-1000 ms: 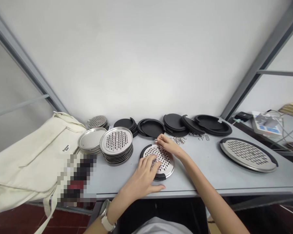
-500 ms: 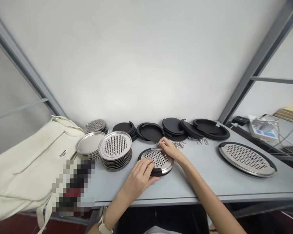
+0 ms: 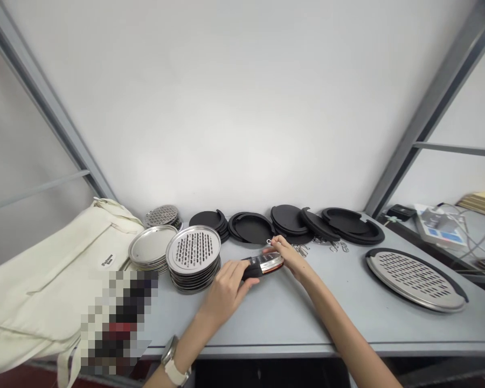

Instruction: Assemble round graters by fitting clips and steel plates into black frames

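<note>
A small round grater (image 3: 271, 263) with a black rim is tilted up off the table and shows nearly edge-on. My left hand (image 3: 228, 285) grips its near left side, fingers on top and thumb at the front. At its far right edge is my right hand (image 3: 288, 257), closed in a pinch with a small metal wire hook (image 3: 269, 242) poking out at the fingertips. Whether the hook touches the grater, I cannot tell. Behind that hand lie loose metal hooks (image 3: 301, 250). Black round holders (image 3: 253, 228) line the wall side.
Left of my hands stand a stack of round graters (image 3: 194, 253) and a stack of plain metal discs (image 3: 152, 245). A larger oval grater (image 3: 416, 277) lies at the right. A cream bag (image 3: 64, 275) covers the left end, and a scale-like device (image 3: 440, 223) with cables sits far right.
The grater has gone from lying nearly flat, holes showing, to tilted up on edge. Both hands stay on or by it, the right still pinching the hook. The view has shifted slightly.
</note>
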A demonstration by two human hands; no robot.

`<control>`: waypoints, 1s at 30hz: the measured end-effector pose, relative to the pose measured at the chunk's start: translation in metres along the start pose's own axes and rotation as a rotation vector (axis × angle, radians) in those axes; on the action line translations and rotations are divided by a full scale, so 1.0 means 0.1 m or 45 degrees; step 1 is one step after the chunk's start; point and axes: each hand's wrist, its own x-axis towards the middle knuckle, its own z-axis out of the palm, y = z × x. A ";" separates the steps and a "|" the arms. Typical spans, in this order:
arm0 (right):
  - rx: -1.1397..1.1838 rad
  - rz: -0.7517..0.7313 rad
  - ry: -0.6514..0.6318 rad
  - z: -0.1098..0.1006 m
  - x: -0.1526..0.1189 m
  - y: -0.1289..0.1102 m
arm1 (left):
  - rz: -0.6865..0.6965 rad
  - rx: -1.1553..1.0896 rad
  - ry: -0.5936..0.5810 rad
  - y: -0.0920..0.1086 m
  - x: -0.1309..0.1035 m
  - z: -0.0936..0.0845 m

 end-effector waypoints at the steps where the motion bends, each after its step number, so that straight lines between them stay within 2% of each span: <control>1: 0.010 0.008 0.013 0.00 0.00 0.00 | -0.062 -0.050 0.013 0.00 0.01 -0.01; 7: -0.035 0.012 0.098 -0.01 0.03 -0.01 | -0.509 -0.303 0.151 0.01 0.12 -0.01; 12: -0.228 -0.053 0.183 -0.08 0.08 0.05 | -0.742 -0.476 0.209 -0.01 0.16 0.11; 15: -0.377 -0.133 0.280 -0.15 0.10 0.10 | -0.846 -0.528 0.183 -0.06 0.12 0.24; 19: -0.535 -0.234 0.364 -0.21 0.11 0.16 | -0.984 -0.681 0.071 -0.17 -0.01 0.43; 22: -0.611 -0.297 0.383 -0.22 0.12 0.19 | -1.059 -0.769 -0.004 -0.25 -0.13 0.54; 25: -0.662 -0.385 0.401 -0.20 0.11 0.20 | -1.110 -0.766 -0.052 -0.30 -0.21 0.58; 30: -0.677 -0.498 0.399 -0.11 0.01 0.22 | -1.044 -0.625 -0.011 -0.28 -0.25 0.57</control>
